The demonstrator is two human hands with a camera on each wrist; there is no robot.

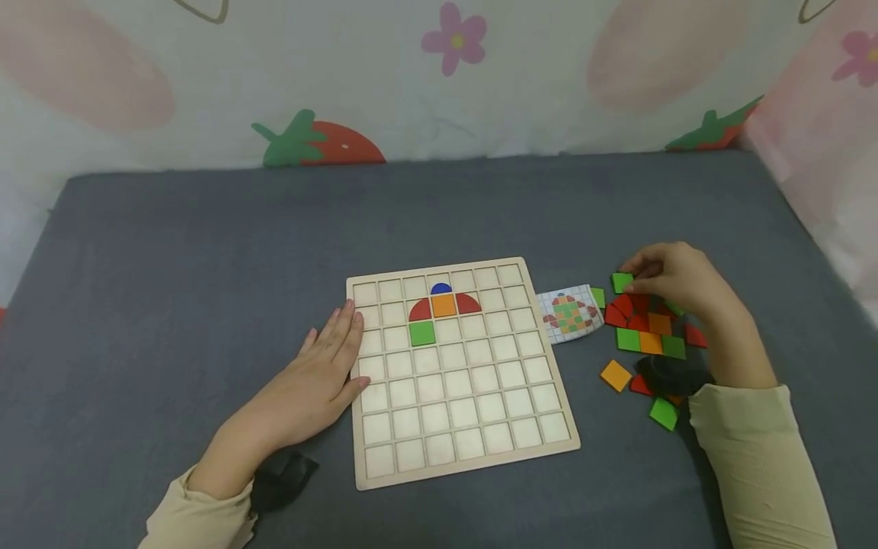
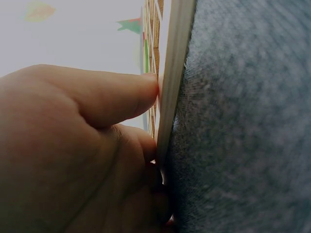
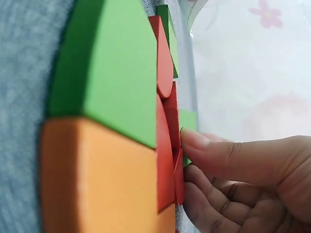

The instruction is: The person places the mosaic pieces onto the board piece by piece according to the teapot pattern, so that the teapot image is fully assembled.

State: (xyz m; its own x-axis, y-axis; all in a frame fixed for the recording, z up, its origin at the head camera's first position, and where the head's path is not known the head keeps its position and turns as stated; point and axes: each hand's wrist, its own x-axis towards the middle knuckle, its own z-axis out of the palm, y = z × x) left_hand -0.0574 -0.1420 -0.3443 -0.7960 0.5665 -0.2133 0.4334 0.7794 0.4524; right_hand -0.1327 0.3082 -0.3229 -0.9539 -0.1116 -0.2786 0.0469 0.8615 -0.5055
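Observation:
My left hand (image 1: 312, 385) lies flat with straight fingers along the left edge of a wooden grid board (image 1: 457, 379); in the left wrist view its thumb (image 2: 121, 94) touches the board's rim. Near the board's top sit a blue half-round piece (image 1: 441, 288), an orange square (image 1: 443, 306), two red quarter-round pieces (image 1: 469, 303) and a green square (image 1: 422, 333). Right of the board, my right hand (image 1: 686, 282) pinches a green square tile (image 1: 622, 282) between thumb and fingers, at the far side of a pile of tiles. The right wrist view shows this tile (image 3: 188, 119) partly behind the thumb.
A printed pattern card (image 1: 571, 314) lies partly under the board's right edge. Red, orange and green tiles (image 1: 651, 342) are heaped beside it, with a loose orange square (image 1: 616, 375) and green square (image 1: 664, 413) nearer the front. Grey cloth covers the table (image 1: 206, 252).

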